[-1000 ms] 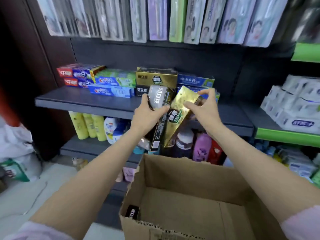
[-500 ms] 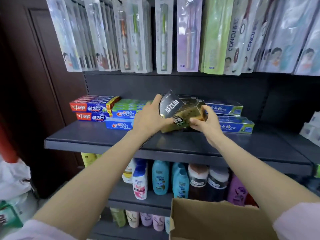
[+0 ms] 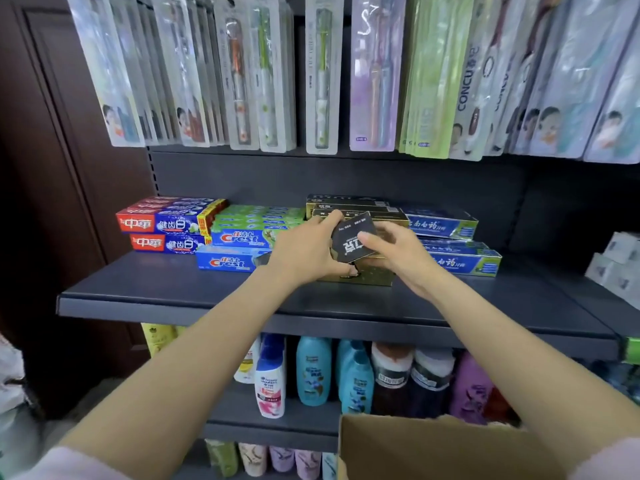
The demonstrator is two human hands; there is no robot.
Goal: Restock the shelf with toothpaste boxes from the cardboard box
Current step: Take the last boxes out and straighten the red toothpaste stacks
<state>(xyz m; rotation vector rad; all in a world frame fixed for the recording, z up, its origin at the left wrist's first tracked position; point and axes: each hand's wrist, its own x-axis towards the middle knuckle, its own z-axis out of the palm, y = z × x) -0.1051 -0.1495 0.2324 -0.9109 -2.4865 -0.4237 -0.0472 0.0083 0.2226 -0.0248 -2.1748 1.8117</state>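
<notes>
1. Head view looks down on a dark grey shelf (image 3: 156,299) with both bare forearms reaching over its front edge toward the middle.
2. Left hand (image 3: 304,252) grips a black toothpaste box (image 3: 353,240) from the left, fingers curled over its upper edge and thumb low against the gold boxes beneath.
3. Right hand (image 3: 398,252) holds the same black box from the right, with the fingertips pressed flat on its printed face and the thumb hidden behind the hand.
4. That black box is tilted, one corner raised, and sits on top of a gold toothpaste box (image 3: 360,277) that lies on the shelf near the middle of the front half.
5. Behind the hands, a stack of black and gold toothpaste boxes (image 3: 349,206) lies flat toward the back of the shelf.
6. Toward the left end, red and blue toothpaste boxes (image 3: 166,225) are stacked, with green and blue Crest boxes (image 3: 239,237) just beside them on the right.
7. Right of the hands, blue and green toothpaste boxes (image 3: 460,261) lie in two stepped stacks.
8. Packaged toothbrushes (image 3: 242,81) hang in a row above the shelf.
9. Shampoo bottles (image 3: 311,372) stand on the lower shelf below.
10. An open cardboard box (image 3: 433,445) shows at the bottom right of the view, below the right forearm; its inside is not visible.
</notes>
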